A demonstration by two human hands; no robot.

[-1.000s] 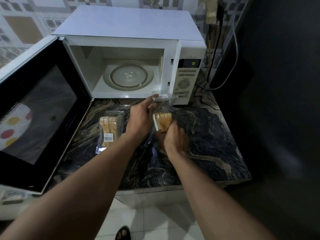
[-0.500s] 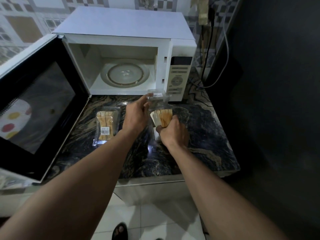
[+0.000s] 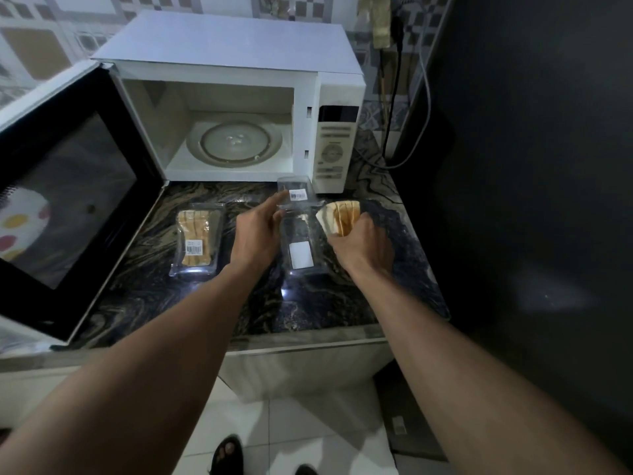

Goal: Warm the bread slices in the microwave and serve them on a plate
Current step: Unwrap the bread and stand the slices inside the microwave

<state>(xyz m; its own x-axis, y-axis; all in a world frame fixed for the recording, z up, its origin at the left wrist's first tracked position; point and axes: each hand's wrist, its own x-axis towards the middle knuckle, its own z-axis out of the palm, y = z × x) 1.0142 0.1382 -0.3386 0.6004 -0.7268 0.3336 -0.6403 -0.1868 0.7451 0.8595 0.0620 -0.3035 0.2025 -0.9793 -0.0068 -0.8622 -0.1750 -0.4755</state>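
In the head view, a fanned stack of bread slices (image 3: 339, 217) is clamped in the right hand (image 3: 363, 246), the fingers closed round its lower end while the upper ends splay free above the fist. Just to the left of that grip lies the emptied clear pack (image 3: 297, 234), its lid flipped open toward the microwave (image 3: 239, 97); the lid edge is pinched by the fingertips of the left hand (image 3: 255, 236). Further left of both hands, a second pack of bread (image 3: 198, 240) rests sealed on the dark marbled counter (image 3: 342, 303). Beyond the hands the microwave stands with its door (image 3: 65, 200) swung wide and its glass turntable (image 3: 234, 142) bare. No plate can be seen.

Several risks are judged from here. Because the slices are gripped only at one end, the outer ones could be shed onto the counter or floor when the hand is carried forward, or the soft crumb could be crushed if the squeeze is tightened. The light, empty pack could be dragged or flipped off the counter edge if the left hand's pinch is let go carelessly. With no plate in view, the bread may have to be set straight on the turntable.
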